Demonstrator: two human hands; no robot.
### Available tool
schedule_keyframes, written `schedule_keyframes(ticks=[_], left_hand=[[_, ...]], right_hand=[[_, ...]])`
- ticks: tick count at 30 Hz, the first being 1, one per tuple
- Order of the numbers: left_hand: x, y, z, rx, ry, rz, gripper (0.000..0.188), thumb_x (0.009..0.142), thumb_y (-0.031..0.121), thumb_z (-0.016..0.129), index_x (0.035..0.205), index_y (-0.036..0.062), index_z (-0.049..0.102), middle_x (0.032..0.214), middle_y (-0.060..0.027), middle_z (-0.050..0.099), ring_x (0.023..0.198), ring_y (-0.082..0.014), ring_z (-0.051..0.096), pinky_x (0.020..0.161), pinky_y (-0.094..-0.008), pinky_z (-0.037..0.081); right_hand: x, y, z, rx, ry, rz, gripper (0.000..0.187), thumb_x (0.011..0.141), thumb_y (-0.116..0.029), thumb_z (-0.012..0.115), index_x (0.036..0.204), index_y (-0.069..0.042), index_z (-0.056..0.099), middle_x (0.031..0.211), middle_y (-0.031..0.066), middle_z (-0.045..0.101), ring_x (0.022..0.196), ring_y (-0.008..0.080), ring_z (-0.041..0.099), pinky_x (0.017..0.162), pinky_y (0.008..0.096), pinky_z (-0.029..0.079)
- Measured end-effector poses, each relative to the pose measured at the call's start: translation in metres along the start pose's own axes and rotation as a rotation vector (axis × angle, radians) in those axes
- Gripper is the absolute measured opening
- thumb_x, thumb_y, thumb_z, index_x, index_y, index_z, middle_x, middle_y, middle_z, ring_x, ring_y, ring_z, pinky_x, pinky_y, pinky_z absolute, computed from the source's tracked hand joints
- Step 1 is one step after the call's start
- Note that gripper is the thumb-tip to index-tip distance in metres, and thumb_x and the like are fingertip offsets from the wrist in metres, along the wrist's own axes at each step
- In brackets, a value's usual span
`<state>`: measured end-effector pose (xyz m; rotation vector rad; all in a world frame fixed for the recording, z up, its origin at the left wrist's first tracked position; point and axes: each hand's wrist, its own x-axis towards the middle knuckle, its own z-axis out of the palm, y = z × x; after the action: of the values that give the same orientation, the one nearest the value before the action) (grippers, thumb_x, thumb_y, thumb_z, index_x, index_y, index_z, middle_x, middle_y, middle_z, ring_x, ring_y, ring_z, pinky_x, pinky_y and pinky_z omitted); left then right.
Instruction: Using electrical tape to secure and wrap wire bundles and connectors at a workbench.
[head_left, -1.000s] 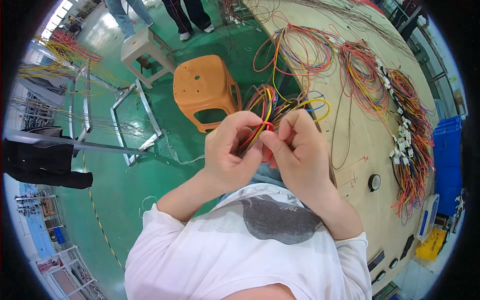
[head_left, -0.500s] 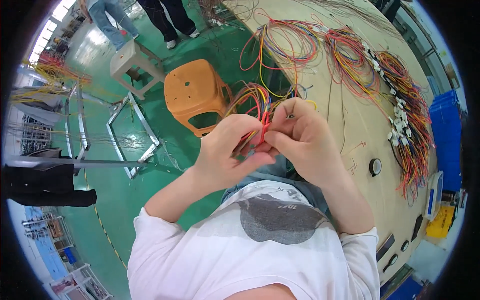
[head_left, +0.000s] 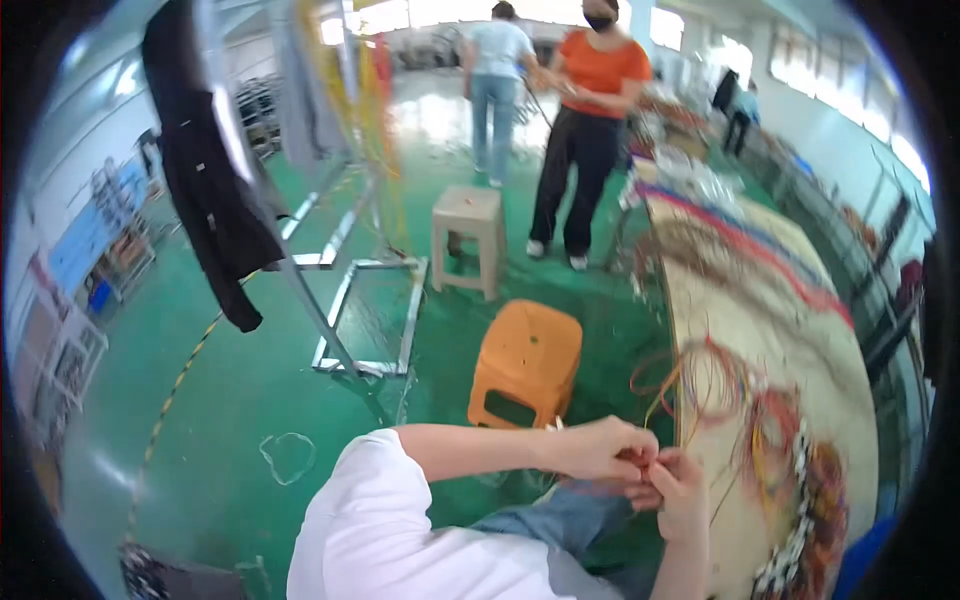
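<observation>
My left hand (head_left: 603, 447) reaches across from the left, its fingers closed round part of a bundle of thin wires (head_left: 637, 458). Pressed up against it, my right hand (head_left: 682, 492) pinches the same bundle, where a bit of red shows between the fingertips. Most of the bundle is hidden by the fingers and blurred. Both hands are over my lap, beside the near left edge of the wooden table (head_left: 745, 295). Just beyond them on that table lies a loose coil of coloured wires (head_left: 712, 385).
Wire bundles with white connectors (head_left: 797, 480) lie along the table's right side. An orange stool (head_left: 535, 345) stands beyond my left arm, a beige stool (head_left: 468, 215) farther off. Metal frames and a rack with a dark jacket (head_left: 205, 170) are at left. A person in orange (head_left: 603, 65) stands ahead.
The view has swung up and to the left, so the room and standing people now show. My hands sit lower and farther right in the picture, still together on the wires.
</observation>
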<state>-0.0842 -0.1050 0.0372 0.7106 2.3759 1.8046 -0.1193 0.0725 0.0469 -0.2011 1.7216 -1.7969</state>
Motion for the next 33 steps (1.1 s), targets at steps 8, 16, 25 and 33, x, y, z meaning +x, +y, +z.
schedule_keyframes(ticks=[8, 16, 25, 33], left_hand=[[0.004, -0.015, 0.005, 0.310, 0.236, -0.028, 0.015, 0.080, 0.015, 0.050, 0.086, 0.0018, 0.049, 0.073, -0.0165, 0.056, 0.070, -0.0316, 0.055, 0.059, -0.0362, 0.042], [0.028, -0.066, 0.013, 0.488, 0.269, -0.121, 0.015, 0.082, 0.020, 0.046, 0.089, 0.0062, 0.049, 0.080, -0.0172, 0.054, 0.076, -0.0342, 0.054, 0.064, -0.0408, 0.041], [0.017, -0.044, -0.010, 0.514, 0.046, -0.030, 0.012, 0.080, 0.017, 0.050, 0.085, 0.0055, 0.049, 0.071, -0.0141, 0.055, 0.069, -0.0319, 0.055, 0.058, -0.0387, 0.041], [-0.007, -0.002, 0.000, 0.265, 0.194, 0.128, 0.013, 0.085, 0.016, 0.045, 0.089, 0.0039, 0.042, 0.066, -0.0140, 0.054, 0.062, -0.0328, 0.054, 0.054, -0.0375, 0.040]], right_hand=[[0.048, 0.021, 0.003, -0.015, 0.076, -0.002, 0.014, 0.087, -0.016, 0.041, 0.090, -0.003, 0.046, 0.068, 0.0079, 0.057, 0.051, 0.0175, 0.058, 0.038, 0.0242, 0.047], [0.081, 0.031, -0.010, -0.006, 0.173, 0.011, 0.013, 0.085, -0.008, 0.039, 0.090, -0.002, 0.049, 0.074, 0.0074, 0.059, 0.059, 0.0168, 0.059, 0.047, 0.0246, 0.048], [0.062, -0.010, -0.007, -0.673, -0.137, -0.090, 0.004, 0.073, -0.002, 0.056, 0.074, 0.001, 0.058, 0.065, 0.0066, 0.059, 0.055, 0.0105, 0.054, 0.046, 0.0211, 0.041], [0.032, -0.012, -0.017, 0.101, 0.020, -0.182, 0.003, 0.077, -0.003, 0.052, 0.074, -0.004, 0.051, 0.056, -0.0024, 0.043, 0.045, 0.0047, 0.036, 0.040, 0.0180, 0.025]])
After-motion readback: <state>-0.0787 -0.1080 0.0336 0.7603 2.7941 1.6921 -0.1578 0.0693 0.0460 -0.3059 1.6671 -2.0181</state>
